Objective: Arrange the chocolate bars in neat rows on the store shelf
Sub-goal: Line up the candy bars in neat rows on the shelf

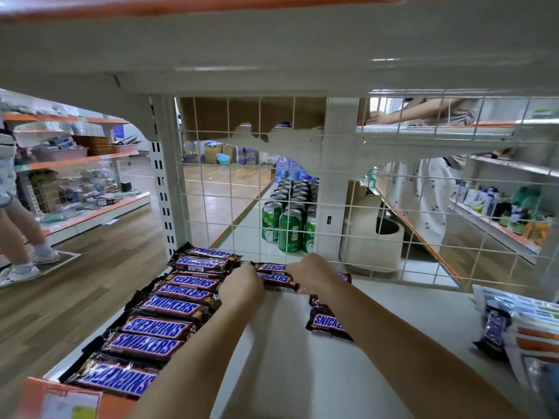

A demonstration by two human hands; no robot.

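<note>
Chocolate bars (169, 306) in a row down the left of the frame, on the white shelf (281, 367), running from lower left up toward the wire mesh back (378, 237). Small stack of bars (276, 278) at centre, pinched at either end: left hand (242, 285) and right hand (311, 273), fingers curled on the wrappers. Two loose bars (328, 323) just right of centre, another (493, 331) at far right against white packets (532, 334). Green cans (287, 228) beyond the mesh.
</note>
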